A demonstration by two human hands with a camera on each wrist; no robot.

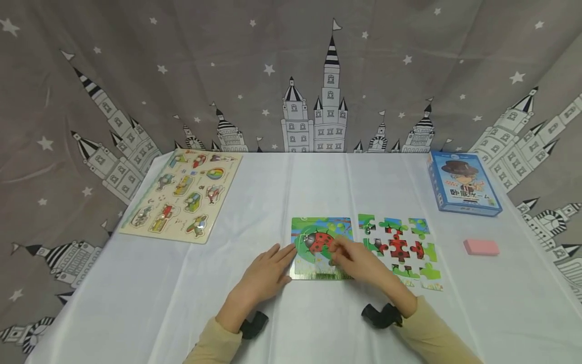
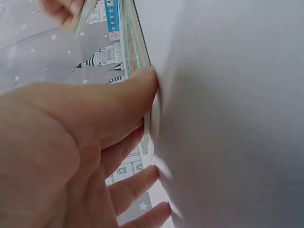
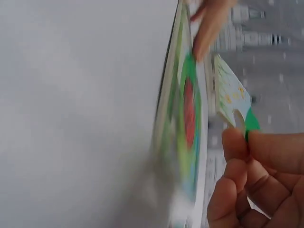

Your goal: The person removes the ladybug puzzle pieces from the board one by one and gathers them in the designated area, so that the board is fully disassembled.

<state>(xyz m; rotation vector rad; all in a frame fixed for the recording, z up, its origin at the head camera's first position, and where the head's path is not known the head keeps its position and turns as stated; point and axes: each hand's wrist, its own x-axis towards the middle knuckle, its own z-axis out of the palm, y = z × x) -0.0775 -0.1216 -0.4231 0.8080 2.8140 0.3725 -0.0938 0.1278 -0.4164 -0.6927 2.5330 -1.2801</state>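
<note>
A ladybug jigsaw board (image 1: 297, 273) lies flat on the white table in front of me. My left hand (image 1: 264, 273) rests at its left side, fingers fairly straight and touching the edge. In the left wrist view the thumb (image 2: 137, 85) lies against the board's edge. Over the right part of the board, my right hand (image 1: 361, 260) pinches a jigsaw piece between thumb and forefinger. The right wrist view shows this jigsaw piece (image 3: 232, 90), pale with green and small orange flowers, held up off the board. Several loose pieces (image 1: 398, 248) are laid out to the right, some beneath the right forearm.
A wooden peg puzzle (image 1: 184, 194) with vehicle pictures lies at the back left. At the back right sits a blue box (image 1: 465, 184), with a pink block (image 1: 481, 247) nearer me. A grey castle-print curtain (image 1: 268, 101) hangs behind the table (image 1: 273, 187).
</note>
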